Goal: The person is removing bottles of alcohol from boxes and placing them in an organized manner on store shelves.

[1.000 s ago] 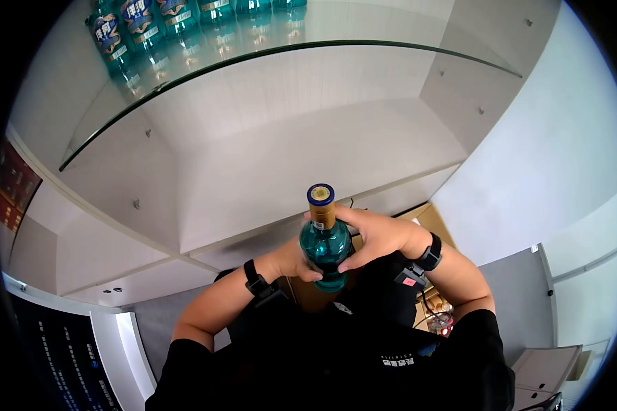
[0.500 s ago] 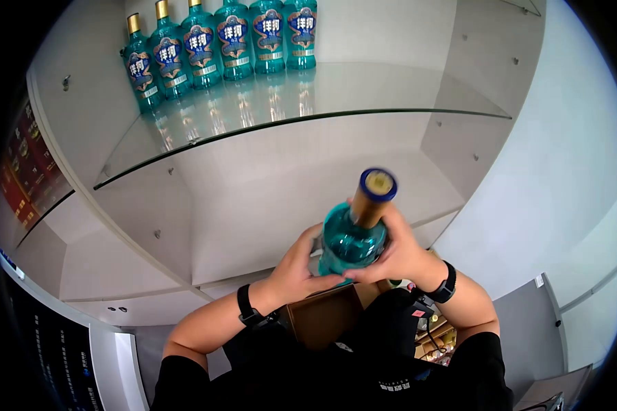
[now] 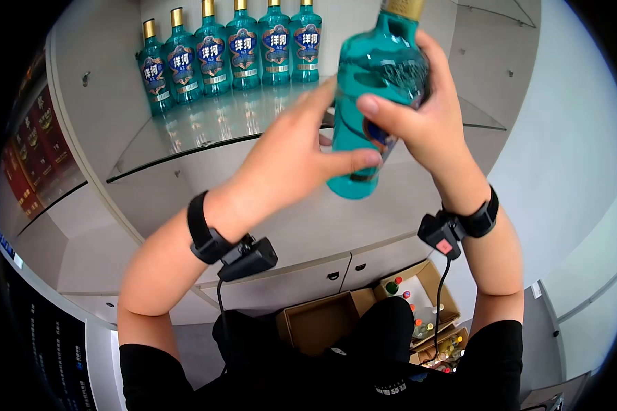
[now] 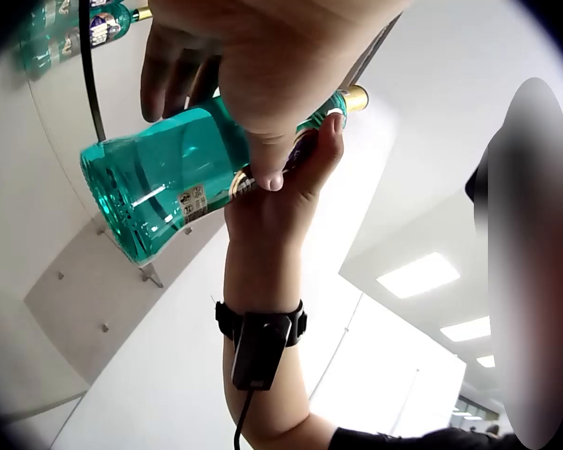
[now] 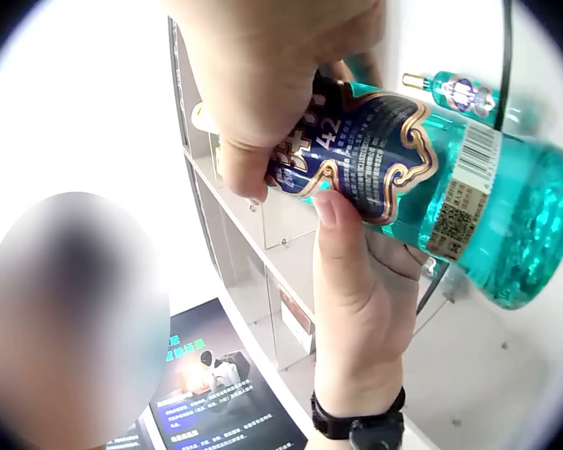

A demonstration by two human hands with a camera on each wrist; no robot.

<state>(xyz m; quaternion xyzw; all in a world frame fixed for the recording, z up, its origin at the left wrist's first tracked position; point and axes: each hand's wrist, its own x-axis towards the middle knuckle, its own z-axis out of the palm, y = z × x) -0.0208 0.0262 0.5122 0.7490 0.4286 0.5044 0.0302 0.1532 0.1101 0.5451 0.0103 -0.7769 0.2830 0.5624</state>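
A teal glass bottle [image 3: 363, 103] with a gold cap is held up in front of the glass shelf, tilted. My right hand [image 3: 428, 116] grips its upper body from the right side, thumb across the glass. Lower down, my left hand [image 3: 288, 151] holds it from the left, thumb on the lower body. The right wrist view shows the bottle's blue label [image 5: 357, 150] and both hands [image 5: 272, 84] around it. In the left wrist view the bottle [image 4: 169, 169] lies across, its base toward the left.
Several matching bottles [image 3: 243, 51] stand in a row on the glass shelf [image 3: 219, 133]. Below are cabinet doors [image 3: 308, 277], an open cardboard box [image 3: 288, 329] and a box of small bottles [image 3: 428, 277]. Red boxes [image 3: 31, 157] stand in the left cabinet.
Both hands have raised the bottle from near the lap to the height of the glass shelf. The head view has tilted upward, showing more of the bottle row.
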